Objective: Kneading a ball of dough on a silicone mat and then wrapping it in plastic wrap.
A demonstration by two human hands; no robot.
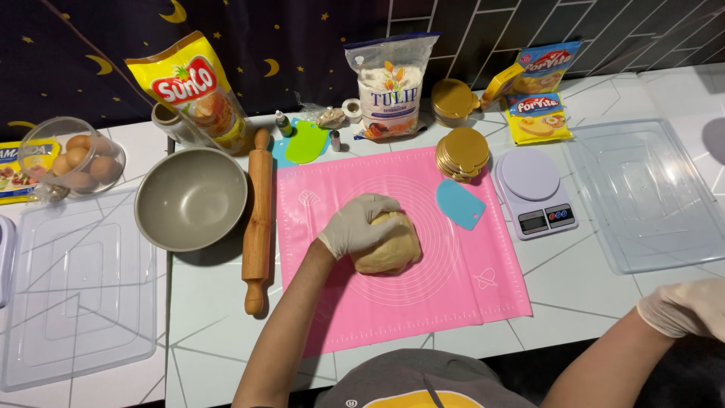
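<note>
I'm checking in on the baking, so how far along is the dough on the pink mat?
Done: the dough is already one smooth lump on the pink mat, and the grey bowl is empty. In hand: the gloved left hand presses on the dough, while the right hand is off to the side. Left: the rolling pin and blue scraper lie untouched.

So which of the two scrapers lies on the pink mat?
The blue plastic scraper, right of the dough; the green plastic scraper lies beyond the pink silicone mat.
</note>
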